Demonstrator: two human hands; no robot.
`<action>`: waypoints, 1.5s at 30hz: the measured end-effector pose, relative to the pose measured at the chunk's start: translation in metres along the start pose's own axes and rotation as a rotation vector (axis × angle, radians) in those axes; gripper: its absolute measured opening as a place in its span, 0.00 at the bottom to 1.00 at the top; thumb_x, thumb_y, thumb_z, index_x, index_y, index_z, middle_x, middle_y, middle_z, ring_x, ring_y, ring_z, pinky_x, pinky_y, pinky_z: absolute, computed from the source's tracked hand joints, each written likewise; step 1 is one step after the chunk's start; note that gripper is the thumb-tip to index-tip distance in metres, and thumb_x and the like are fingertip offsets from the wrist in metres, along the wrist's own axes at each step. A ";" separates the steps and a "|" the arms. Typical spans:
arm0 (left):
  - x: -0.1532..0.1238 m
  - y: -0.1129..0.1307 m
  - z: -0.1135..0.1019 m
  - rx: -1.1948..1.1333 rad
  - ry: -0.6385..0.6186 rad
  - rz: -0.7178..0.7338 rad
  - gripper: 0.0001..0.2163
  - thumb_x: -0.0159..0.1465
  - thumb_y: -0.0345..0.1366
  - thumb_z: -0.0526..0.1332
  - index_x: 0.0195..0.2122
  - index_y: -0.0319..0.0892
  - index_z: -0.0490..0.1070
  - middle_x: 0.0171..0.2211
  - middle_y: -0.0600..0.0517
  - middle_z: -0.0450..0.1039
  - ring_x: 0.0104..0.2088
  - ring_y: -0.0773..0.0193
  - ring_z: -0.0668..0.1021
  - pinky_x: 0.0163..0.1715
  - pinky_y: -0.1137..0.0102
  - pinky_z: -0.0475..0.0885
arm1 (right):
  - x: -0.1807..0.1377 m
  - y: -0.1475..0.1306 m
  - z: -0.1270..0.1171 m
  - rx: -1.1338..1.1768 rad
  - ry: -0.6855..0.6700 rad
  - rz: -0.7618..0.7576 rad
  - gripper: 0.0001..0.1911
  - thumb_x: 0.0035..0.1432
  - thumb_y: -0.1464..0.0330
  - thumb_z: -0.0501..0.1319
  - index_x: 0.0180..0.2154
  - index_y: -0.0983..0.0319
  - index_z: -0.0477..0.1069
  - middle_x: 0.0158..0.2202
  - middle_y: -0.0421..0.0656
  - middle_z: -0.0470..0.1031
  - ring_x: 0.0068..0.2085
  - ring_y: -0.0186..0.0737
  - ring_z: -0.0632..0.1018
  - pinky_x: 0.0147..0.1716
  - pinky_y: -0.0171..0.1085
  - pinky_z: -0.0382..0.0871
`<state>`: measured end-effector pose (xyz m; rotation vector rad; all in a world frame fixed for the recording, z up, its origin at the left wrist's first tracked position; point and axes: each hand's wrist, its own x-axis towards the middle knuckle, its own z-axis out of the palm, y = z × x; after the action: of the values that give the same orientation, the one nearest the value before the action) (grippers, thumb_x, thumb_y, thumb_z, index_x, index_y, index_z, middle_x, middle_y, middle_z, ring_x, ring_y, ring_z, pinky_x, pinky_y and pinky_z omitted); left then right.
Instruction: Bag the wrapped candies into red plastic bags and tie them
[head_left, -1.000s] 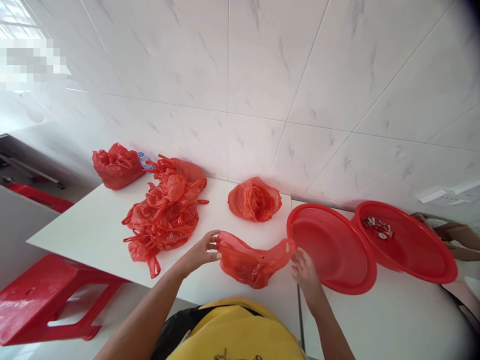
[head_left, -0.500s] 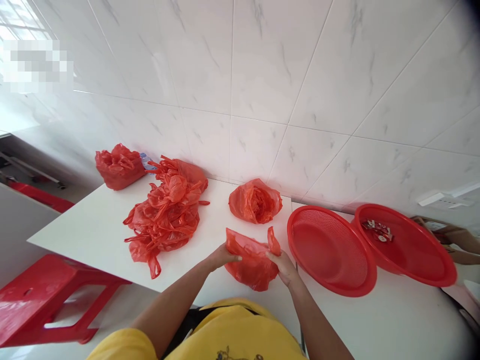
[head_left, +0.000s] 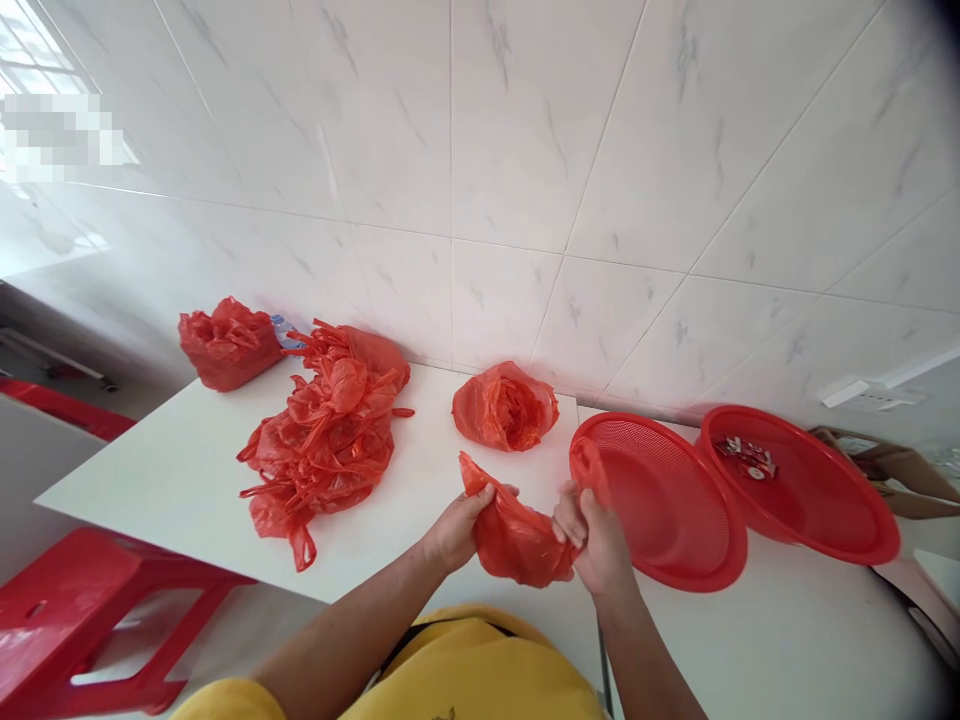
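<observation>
Between my hands, above the near edge of the white table, is a red plastic bag (head_left: 521,545). My left hand (head_left: 459,525) pinches its left side, thumb on top. At the right, my right hand (head_left: 592,535) is closed round a gathered part of the bag, and a handle end sticks up above the fingers. What is inside the bag, if anything, cannot be made out. Just beyond it stands another red bag (head_left: 480,410), its mouth open with crumpled red plastic inside. A heap of red plastic bags (head_left: 330,450) lies to the left.
To my right are a red perforated basket (head_left: 675,500) and a red basin (head_left: 825,500) holding several small red and white pieces. At the far left stand a stuffed red bag (head_left: 229,350) and a clear bottle (head_left: 283,332). A red stool (head_left: 82,590) is below left; a tiled wall rises behind.
My right hand has turned over and closed round the bag's right side, moving slightly right and up. The bag is now stretched more narrowly between my hands. The view has shifted slightly.
</observation>
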<state>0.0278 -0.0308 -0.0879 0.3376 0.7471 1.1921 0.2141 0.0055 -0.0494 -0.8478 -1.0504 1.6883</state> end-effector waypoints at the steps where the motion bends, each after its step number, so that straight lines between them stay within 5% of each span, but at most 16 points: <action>1: 0.000 -0.001 0.003 -0.008 -0.012 0.009 0.20 0.53 0.49 0.68 0.37 0.36 0.73 0.35 0.43 0.78 0.36 0.55 0.80 0.38 0.64 0.74 | -0.004 0.000 0.005 -0.066 -0.063 -0.003 0.25 0.52 0.42 0.57 0.35 0.55 0.73 0.16 0.32 0.51 0.18 0.30 0.53 0.20 0.34 0.57; 4: 0.000 -0.002 0.011 -0.011 0.042 0.037 0.17 0.55 0.49 0.65 0.30 0.38 0.70 0.26 0.49 0.75 0.26 0.62 0.77 0.26 0.70 0.71 | -0.015 0.000 0.018 -0.211 -0.195 0.039 0.38 0.52 0.36 0.48 0.37 0.61 0.76 0.19 0.37 0.60 0.22 0.33 0.59 0.23 0.36 0.59; 7: -0.002 -0.001 0.019 0.081 0.090 0.072 0.18 0.57 0.51 0.63 0.24 0.39 0.66 0.18 0.54 0.68 0.17 0.69 0.70 0.17 0.74 0.63 | -0.020 -0.004 0.027 -0.352 -0.157 0.093 0.31 0.60 0.45 0.49 0.43 0.61 0.76 0.22 0.38 0.65 0.23 0.33 0.62 0.25 0.35 0.60; 11: -0.002 0.000 0.028 0.217 0.010 0.074 0.18 0.58 0.50 0.62 0.24 0.40 0.64 0.16 0.55 0.68 0.16 0.69 0.70 0.18 0.74 0.64 | -0.016 -0.008 0.035 -0.413 -0.108 0.163 0.31 0.59 0.55 0.59 0.61 0.56 0.58 0.20 0.31 0.61 0.22 0.30 0.62 0.24 0.32 0.60; 15: 0.001 -0.005 0.031 0.294 -0.119 0.022 0.14 0.52 0.42 0.68 0.25 0.41 0.64 0.16 0.53 0.71 0.19 0.61 0.76 0.21 0.68 0.69 | -0.010 0.006 0.040 -0.405 -0.157 0.195 0.18 0.56 0.58 0.63 0.44 0.61 0.70 0.19 0.32 0.62 0.20 0.28 0.62 0.20 0.31 0.56; 19: -0.005 -0.003 0.030 0.426 -0.095 0.055 0.12 0.54 0.37 0.66 0.35 0.41 0.66 0.18 0.55 0.74 0.20 0.63 0.76 0.24 0.68 0.71 | -0.005 0.023 0.041 -0.183 -0.004 0.260 0.15 0.55 0.55 0.62 0.31 0.61 0.68 0.14 0.29 0.56 0.17 0.27 0.56 0.18 0.31 0.54; 21: -0.012 0.001 0.032 0.495 -0.094 0.095 0.18 0.56 0.38 0.65 0.46 0.42 0.63 0.24 0.55 0.76 0.24 0.64 0.78 0.31 0.66 0.73 | -0.003 0.026 0.041 -0.066 0.073 0.293 0.16 0.55 0.54 0.62 0.31 0.61 0.68 0.13 0.29 0.54 0.16 0.27 0.55 0.18 0.31 0.54; 25: -0.020 0.004 0.038 0.534 -0.131 0.194 0.37 0.48 0.39 0.72 0.58 0.43 0.58 0.39 0.50 0.76 0.41 0.59 0.78 0.45 0.64 0.70 | 0.000 0.024 0.043 -0.093 0.156 0.203 0.16 0.52 0.55 0.65 0.31 0.61 0.68 0.20 0.34 0.66 0.21 0.30 0.65 0.22 0.31 0.61; 30: -0.013 0.002 0.040 0.435 -0.027 0.082 0.25 0.64 0.55 0.51 0.47 0.37 0.71 0.19 0.53 0.72 0.22 0.62 0.75 0.28 0.68 0.68 | -0.005 0.025 0.039 -0.154 0.023 0.202 0.15 0.58 0.56 0.59 0.38 0.60 0.70 0.16 0.31 0.61 0.17 0.28 0.59 0.19 0.31 0.53; 36: -0.007 0.008 0.033 0.312 0.045 0.007 0.18 0.60 0.51 0.59 0.35 0.38 0.72 0.23 0.52 0.74 0.23 0.65 0.74 0.29 0.69 0.67 | -0.012 0.017 0.020 -0.227 -0.188 0.157 0.19 0.61 0.55 0.53 0.36 0.61 0.74 0.23 0.38 0.69 0.26 0.34 0.69 0.31 0.35 0.64; 40: -0.009 0.010 0.031 0.323 0.108 0.065 0.15 0.59 0.48 0.62 0.34 0.39 0.71 0.27 0.51 0.74 0.29 0.64 0.75 0.33 0.68 0.69 | -0.011 0.012 0.020 -0.411 -0.178 0.145 0.13 0.57 0.59 0.59 0.39 0.60 0.72 0.30 0.39 0.72 0.32 0.37 0.72 0.34 0.35 0.66; 45: -0.014 0.000 0.035 0.590 0.140 0.225 0.06 0.55 0.36 0.65 0.31 0.39 0.73 0.26 0.52 0.74 0.30 0.64 0.75 0.35 0.68 0.69 | -0.005 0.025 0.019 -0.681 0.060 0.121 0.17 0.51 0.65 0.59 0.45 0.58 0.67 0.26 0.36 0.69 0.30 0.39 0.71 0.31 0.36 0.65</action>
<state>0.0493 -0.0382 -0.0577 0.8503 1.2071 1.1948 0.1900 -0.0092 -0.0642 -1.4036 -1.5904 1.3877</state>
